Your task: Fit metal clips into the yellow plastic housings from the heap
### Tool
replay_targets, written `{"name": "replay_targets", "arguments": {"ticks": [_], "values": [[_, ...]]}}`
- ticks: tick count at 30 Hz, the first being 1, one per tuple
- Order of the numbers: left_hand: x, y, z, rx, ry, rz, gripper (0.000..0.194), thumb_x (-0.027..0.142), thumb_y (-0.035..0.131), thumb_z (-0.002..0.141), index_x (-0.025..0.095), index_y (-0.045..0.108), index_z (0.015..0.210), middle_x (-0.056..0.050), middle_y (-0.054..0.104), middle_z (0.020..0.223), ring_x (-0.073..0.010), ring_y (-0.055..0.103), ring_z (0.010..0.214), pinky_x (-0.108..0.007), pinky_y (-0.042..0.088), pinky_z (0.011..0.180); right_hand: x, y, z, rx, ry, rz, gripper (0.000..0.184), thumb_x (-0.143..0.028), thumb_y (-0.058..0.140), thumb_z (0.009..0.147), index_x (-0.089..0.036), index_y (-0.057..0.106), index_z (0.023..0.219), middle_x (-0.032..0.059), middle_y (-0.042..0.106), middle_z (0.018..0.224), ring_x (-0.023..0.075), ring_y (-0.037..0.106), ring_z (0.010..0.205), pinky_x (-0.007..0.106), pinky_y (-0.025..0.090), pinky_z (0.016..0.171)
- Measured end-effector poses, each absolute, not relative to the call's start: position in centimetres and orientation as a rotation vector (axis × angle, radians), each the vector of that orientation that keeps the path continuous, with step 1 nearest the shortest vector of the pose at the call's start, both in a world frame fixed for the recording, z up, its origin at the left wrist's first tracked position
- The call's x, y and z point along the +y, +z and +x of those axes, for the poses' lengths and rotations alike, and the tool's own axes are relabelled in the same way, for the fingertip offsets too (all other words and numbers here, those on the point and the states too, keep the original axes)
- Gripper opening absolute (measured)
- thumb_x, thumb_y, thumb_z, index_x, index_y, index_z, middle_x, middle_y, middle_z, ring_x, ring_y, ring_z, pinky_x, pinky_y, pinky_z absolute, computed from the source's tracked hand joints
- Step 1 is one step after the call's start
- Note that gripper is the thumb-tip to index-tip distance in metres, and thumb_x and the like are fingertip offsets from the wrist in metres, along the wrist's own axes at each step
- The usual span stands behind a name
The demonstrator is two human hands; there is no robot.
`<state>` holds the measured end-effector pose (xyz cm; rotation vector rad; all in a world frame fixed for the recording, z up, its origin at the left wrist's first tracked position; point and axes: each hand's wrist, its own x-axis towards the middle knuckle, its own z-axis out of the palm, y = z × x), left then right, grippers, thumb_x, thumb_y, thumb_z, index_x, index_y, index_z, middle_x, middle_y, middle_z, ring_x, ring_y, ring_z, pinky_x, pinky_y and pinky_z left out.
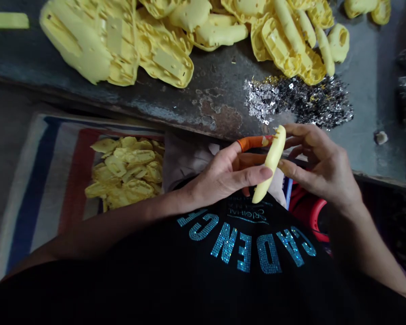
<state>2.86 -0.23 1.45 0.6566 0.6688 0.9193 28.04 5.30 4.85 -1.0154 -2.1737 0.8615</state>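
Note:
A slim, curved yellow plastic part (269,164) is held tilted just in front of the bench edge. My left hand (228,171) grips it between thumb and fingers, and orange covers sit on some of those fingers. On the other side, my right hand (320,160) has its fingers bent toward the part's upper end. The right thumb and fingertips come up against the part's edge; whether they pinch something small there is hidden. Beyond the right hand lies a pile of small shiny metal clips (297,101) on the bench.
Yellow plastic shells (122,40) are heaped along the back of the dark, worn bench (176,106). Below the bench at left, more yellow parts (126,171) lie in a striped woven sack (72,180). A small pale lump (380,137) rests at the right.

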Motion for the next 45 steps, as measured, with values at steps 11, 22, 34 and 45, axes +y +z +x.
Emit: {"name": "replay_targets", "arguments": {"ticks": [11, 22, 34, 45], "values": [[-1.1, 0.6, 1.4, 0.836, 0.868, 0.854, 0.054, 0.042, 0.102, 0.095, 0.025, 0.091, 0.145, -0.007, 0.093, 0.123, -0.0192, 0.083, 0.091, -0.025, 0.066, 0.078, 2.0, 0.7, 26.2, -1.904, 0.501, -1.074, 0.058, -0.026, 0.090, 0.095, -0.029, 0.074, 0.151, 0.0106, 0.079, 0.132, 0.0269, 0.078, 0.099, 0.046, 0.072, 0.078], [2.2, -0.5, 0.6, 0.623, 1.007, 0.435, 0.060, 0.042, 0.110, 0.084, 0.030, 0.079, 0.133, -0.005, 0.093, 0.126, -0.0288, 0.091, 0.109, -0.037, 0.075, 0.089, 7.7, -0.6, 29.9, -2.137, 0.331, -1.127, 0.023, -0.025, 0.081, 0.109, -0.034, 0.086, 0.130, 0.0047, 0.086, 0.117, 0.0258, 0.077, 0.101, 0.045, 0.063, 0.090], [2.4, -0.8, 0.3, 0.548, 0.849, 0.342, 0.076, 0.070, 0.097, 0.094, 0.024, 0.073, 0.150, -0.014, 0.089, 0.129, -0.0336, 0.091, 0.105, -0.027, 0.069, 0.061, 10.0, 2.1, 27.6, -2.278, 0.462, -1.139, 0.010, -0.026, 0.065, 0.117, -0.029, 0.074, 0.114, 0.0061, 0.081, 0.108, 0.0273, 0.074, 0.099, 0.044, 0.060, 0.088], [1.5, -0.4, 1.3, 0.434, 0.642, 0.304, 0.087, 0.071, 0.089, 0.101, 0.023, 0.062, 0.168, -0.016, 0.086, 0.135, -0.0340, 0.089, 0.104, -0.026, 0.065, 0.055, 8.3, 7.8, 26.1, -2.276, 0.939, -0.851, 0.005, -0.025, 0.084, 0.110, -0.025, 0.078, 0.109, -0.0005, 0.086, 0.103, 0.0155, 0.079, 0.086, 0.031, 0.063, 0.079]]}}
